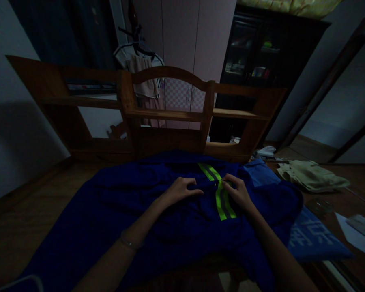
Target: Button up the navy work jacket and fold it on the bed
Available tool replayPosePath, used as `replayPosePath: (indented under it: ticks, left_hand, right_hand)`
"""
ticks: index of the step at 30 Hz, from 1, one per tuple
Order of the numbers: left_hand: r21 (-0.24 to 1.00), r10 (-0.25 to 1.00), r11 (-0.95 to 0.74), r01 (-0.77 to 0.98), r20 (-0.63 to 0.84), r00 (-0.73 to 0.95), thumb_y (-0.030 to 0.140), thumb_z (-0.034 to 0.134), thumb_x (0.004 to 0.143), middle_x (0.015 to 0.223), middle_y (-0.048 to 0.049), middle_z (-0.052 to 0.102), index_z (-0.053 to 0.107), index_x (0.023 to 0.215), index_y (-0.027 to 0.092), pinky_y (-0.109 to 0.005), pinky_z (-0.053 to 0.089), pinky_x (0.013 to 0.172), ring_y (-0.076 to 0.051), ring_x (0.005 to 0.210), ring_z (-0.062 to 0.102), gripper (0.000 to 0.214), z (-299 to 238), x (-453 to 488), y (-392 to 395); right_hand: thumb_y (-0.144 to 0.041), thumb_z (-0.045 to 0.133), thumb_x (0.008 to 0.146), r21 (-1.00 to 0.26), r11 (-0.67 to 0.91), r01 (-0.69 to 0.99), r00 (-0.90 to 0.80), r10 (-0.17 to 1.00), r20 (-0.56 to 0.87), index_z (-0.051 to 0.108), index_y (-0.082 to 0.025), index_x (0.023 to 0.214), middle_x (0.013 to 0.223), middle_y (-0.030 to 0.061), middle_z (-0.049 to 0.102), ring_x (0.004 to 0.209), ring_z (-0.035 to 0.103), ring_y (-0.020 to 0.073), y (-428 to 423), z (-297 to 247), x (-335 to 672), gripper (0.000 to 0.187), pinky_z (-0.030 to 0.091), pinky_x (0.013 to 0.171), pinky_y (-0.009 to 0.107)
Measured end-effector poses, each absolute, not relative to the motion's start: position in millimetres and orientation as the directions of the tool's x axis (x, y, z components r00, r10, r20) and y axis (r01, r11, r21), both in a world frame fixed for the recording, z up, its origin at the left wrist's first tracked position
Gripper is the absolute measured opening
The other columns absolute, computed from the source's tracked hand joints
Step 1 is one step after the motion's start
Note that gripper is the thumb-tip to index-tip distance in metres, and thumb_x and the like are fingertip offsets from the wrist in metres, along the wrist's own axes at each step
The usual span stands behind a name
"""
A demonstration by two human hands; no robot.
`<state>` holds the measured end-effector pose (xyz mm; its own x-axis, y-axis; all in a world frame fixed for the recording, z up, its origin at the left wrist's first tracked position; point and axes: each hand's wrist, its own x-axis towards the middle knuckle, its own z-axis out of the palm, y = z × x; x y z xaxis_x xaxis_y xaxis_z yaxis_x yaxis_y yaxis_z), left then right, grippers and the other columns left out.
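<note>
A dark blue work jacket with yellow-green reflective bands lies spread out in front of me, its cloth loosely wrinkled. With thumb and fingertips, my right hand pinches the front edge of the jacket where the upper and lower bands meet. My left hand rests over the cloth just left of the bands, thumb and forefinger apart in a C shape with nothing visible between them. Its other fingers are hidden beneath the hand. The dim light obscures the fine detail at the jacket's edge.
Beyond the jacket stands a wooden shelf unit. At the right lie a blue cushion with pale lettering, a folded light cloth, a glass jar and white paper. A clothes stand and a dark cabinet are farther back.
</note>
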<state>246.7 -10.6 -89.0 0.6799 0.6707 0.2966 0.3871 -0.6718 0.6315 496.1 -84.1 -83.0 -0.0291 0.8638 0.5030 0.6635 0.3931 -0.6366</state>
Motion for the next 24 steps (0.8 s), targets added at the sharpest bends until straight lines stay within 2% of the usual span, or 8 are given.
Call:
replayPosePath:
  ticks: [5,9,11,14,16,19,21,24]
  left_hand:
    - [0.612,0.628,-0.705,0.358,0.305,0.716,0.049,0.065,0.075,0.090,-0.0001,0.064,0.064,0.092,0.021,-0.024,0.042,0.075,-0.016,0.084,0.058,0.033,-77,208,1]
    - [0.540,0.645,-0.742,0.398,0.413,0.643,0.043,0.068,0.073,0.097,-0.0036,0.061,0.065,0.083,0.020,-0.031,0.040,0.086,-0.020,0.095,0.054,0.025,-84,196,0]
    - [0.588,0.692,-0.698,0.409,0.405,0.598,0.043,0.068,0.073,0.095,-0.0037,0.060,0.065,0.082,0.020,-0.030,0.042,0.083,-0.019,0.092,0.054,0.025,-91,192,-2]
    - [0.697,0.751,-0.606,0.384,0.342,0.565,0.043,0.064,0.076,0.087,-0.0015,0.060,0.064,0.086,0.020,-0.026,0.043,0.074,-0.016,0.082,0.055,0.025,-99,188,-4]
    - [0.733,0.758,-0.582,0.351,0.334,0.560,0.041,0.064,0.076,0.087,-0.0005,0.061,0.063,0.088,0.020,-0.026,0.043,0.075,-0.016,0.082,0.055,0.024,-100,187,-5]
    - [0.792,0.743,-0.542,0.281,0.295,0.601,0.038,0.068,0.072,0.088,-0.0003,0.061,0.061,0.091,0.019,-0.025,0.043,0.077,-0.016,0.084,0.056,0.028,-99,185,-4]
    - [0.852,0.743,-0.468,0.234,0.236,0.626,0.037,0.072,0.068,0.087,-0.0010,0.061,0.060,0.093,0.018,-0.025,0.044,0.075,-0.016,0.083,0.056,0.034,-99,183,-3]
    - [0.907,0.763,-0.364,0.214,0.158,0.626,0.036,0.073,0.066,0.087,-0.0018,0.062,0.059,0.093,0.016,-0.026,0.045,0.074,-0.016,0.082,0.058,0.036,-100,178,-1]
  right_hand:
    - [-0.024,0.049,0.086,-0.630,0.381,0.676,-0.047,0.876,0.479,0.056,-0.018,0.076,0.074,-0.0020,0.055,0.072,0.053,0.0140,-82,-88,496,0.014,0.037,0.066,0.023]
    - [-0.026,0.047,0.087,-0.618,0.356,0.701,-0.058,0.892,0.448,0.055,-0.018,0.077,0.075,-0.0011,0.055,0.073,0.054,0.0155,-81,-90,498,0.015,0.039,0.067,0.025]
    - [-0.026,0.050,0.085,-0.572,0.373,0.730,-0.072,0.875,0.479,0.056,-0.019,0.090,0.086,0.0011,0.058,0.082,0.056,0.0178,-82,-84,493,0.010,0.042,0.073,0.028]
    - [-0.023,0.055,0.082,-0.445,0.439,0.780,-0.131,0.811,0.571,0.045,-0.020,0.120,0.114,0.0069,0.052,0.106,0.050,0.0219,-87,-61,469,0.040,0.041,0.090,0.033]
    - [-0.021,0.053,0.084,-0.358,0.479,0.802,-0.214,0.789,0.576,0.039,-0.022,0.129,0.124,0.0082,0.047,0.115,0.045,0.0220,-90,-43,443,0.047,0.038,0.097,0.036]
    - [-0.019,0.053,0.084,-0.272,0.529,0.803,-0.344,0.786,0.514,0.042,-0.024,0.127,0.124,0.0069,0.049,0.115,0.046,0.0218,-88,-30,404,0.045,0.037,0.098,0.036]
    - [-0.018,0.058,0.081,-0.263,0.546,0.795,-0.389,0.792,0.470,0.047,-0.023,0.123,0.117,0.0064,0.053,0.109,0.049,0.0222,-81,-35,387,0.044,0.039,0.094,0.036]
    - [-0.018,0.062,0.079,-0.391,0.526,0.756,-0.387,0.840,0.381,0.057,-0.020,0.103,0.096,0.0033,0.061,0.090,0.056,0.0187,-68,-58,380,0.024,0.043,0.078,0.029]
